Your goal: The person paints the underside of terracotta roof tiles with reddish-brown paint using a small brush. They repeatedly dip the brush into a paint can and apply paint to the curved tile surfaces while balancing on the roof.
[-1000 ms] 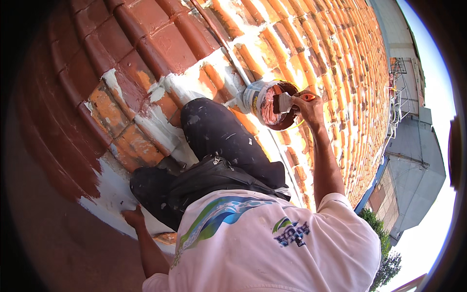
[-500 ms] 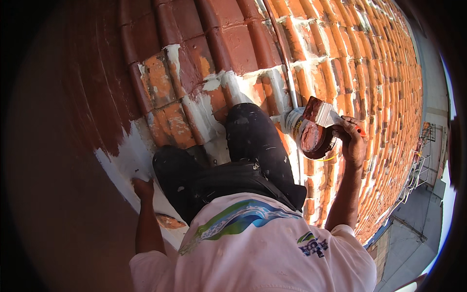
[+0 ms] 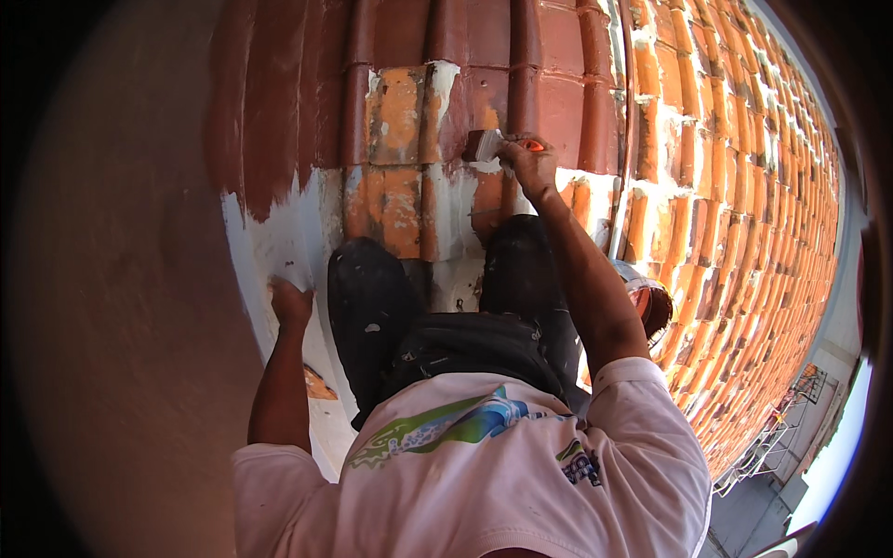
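A wide flat paintbrush [image 3: 486, 147] with an orange-red handle is in the grip of my right hand [image 3: 532, 169]. Its bristles, loaded with dark red-brown paint, are at a roof tile [image 3: 486, 112] that is partly red with a bare orange patch. Low on the pale grey-white strip [image 3: 279, 237] along the roof's left side rests my left hand [image 3: 291, 302]; its fingers are mostly hidden, and no tool shows in it. Right of my knees stands a paint bucket [image 3: 655, 302], partly covered by my right forearm, with red-brown paint on its inside.
Red-painted tiles [image 3: 391, 33] lie ahead. Unpainted orange tiles with white patches [image 3: 726, 205] curve down to the right. A thin pipe or cord [image 3: 625, 139] runs up the roof beside the bucket. Metal framework [image 3: 772, 446] shows beyond the lower right roof edge.
My right hand has carried the paintbrush from above the bucket leftward and forward to the tiles. The view has turned, while my left hand stays on the pale strip.
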Demonstrator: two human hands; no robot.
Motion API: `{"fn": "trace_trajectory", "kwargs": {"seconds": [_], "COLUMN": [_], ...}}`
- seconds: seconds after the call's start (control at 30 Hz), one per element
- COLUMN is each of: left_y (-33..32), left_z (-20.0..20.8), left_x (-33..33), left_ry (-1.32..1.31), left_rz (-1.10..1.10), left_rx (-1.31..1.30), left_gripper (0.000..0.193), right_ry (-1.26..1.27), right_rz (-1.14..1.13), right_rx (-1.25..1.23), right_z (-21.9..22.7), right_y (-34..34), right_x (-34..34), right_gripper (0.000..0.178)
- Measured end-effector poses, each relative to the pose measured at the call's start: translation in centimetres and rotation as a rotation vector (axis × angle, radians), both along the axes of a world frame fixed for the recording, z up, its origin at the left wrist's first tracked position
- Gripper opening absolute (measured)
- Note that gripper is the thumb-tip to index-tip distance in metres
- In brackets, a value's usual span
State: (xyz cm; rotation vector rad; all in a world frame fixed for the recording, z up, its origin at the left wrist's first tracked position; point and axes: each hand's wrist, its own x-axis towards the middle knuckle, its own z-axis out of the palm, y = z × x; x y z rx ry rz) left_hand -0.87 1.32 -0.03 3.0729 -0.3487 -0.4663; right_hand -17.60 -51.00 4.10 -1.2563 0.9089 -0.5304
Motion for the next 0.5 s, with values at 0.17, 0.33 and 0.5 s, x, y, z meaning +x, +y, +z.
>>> {"fn": "trace_trajectory", "kwargs": {"seconds": [0.17, 0.33, 0.5], "left_y": [-0.2, 0.1, 0.9], "left_z": [0.2, -0.1, -0.2], "left_x": [0.3, -0.2, -0.3], "left_ry": [0.111, 0.015, 0.045], "left_rz": [0.102, -0.004, 0.006], "left_rx": [-0.012, 0.008, 0.005], "left_gripper": [0.105, 0.109, 0.113], "right_ry": [0.081, -0.052, 0.055], "right_rz": [-0.113, -0.103, -0.337], "right_rx": [-0.074, -0.105, -0.013], "right_z": [0.3, 0.3, 0.1], "right_y": [1.2, 3.2, 4.2], "right_x": [0.3, 1.3, 1.0], "right_gripper": [0.017, 0.013, 0.016]}}
